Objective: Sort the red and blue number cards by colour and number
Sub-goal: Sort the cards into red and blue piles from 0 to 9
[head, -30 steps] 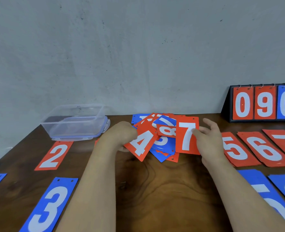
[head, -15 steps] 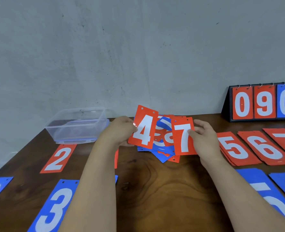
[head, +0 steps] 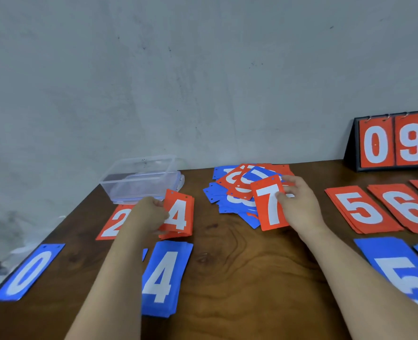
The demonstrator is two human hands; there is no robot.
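Sorting | red rectangular 4 card (head: 178,213) pinched in left hand (head: 149,214) grip | red 7 card (head: 268,207) pinched by right hand (head: 300,207) | loose pile (head: 224,195) may be scattered if brushed

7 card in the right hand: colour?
Red, white numeral. The 7 card in the right hand shows best in the head view.

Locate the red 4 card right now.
Head view, left of centre: the left hand grips the red 4 card, right of the red 2 card, between the blue 4 stack and the clear box.
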